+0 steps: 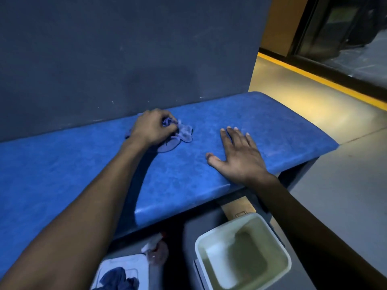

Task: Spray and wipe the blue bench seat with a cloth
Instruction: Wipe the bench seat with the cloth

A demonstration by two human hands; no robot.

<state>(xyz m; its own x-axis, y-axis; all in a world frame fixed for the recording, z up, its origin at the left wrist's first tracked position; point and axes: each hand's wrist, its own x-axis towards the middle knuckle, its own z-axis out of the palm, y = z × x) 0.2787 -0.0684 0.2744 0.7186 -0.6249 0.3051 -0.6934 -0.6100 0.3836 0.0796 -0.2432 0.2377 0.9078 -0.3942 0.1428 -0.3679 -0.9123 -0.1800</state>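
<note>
1. Bench seat: blue, padded, running from nine o'clock to three o'clock across the view, its back edge against a dark wall. It is the surface being cleaned and lies directly under both hands.
2. Cloth: pale blue, bunched, lying on the seat near its back edge, at about eleven o'clock from the view's centre. Bunching likely gives a firm pad to push with.
3. Left hand: fingers curled together and clamped on the cloth, knuckles up, pressing it to the seat. I judge this to be the wiping step.
4. Right hand: flat on the seat at three o'clock of the cloth, well apart from it, fingers spread and holding nothing. Probably a brace for the leaning body.
5. Spray bottle: blurred, on the floor at six o'clock below the seat's front edge; set down, so both hands are free.
6. Bin: pale, open-topped, at five o'clock on the floor.
7. Tray: white, at six o'clock, holding a dark blue rag, presumably a spare.
</note>
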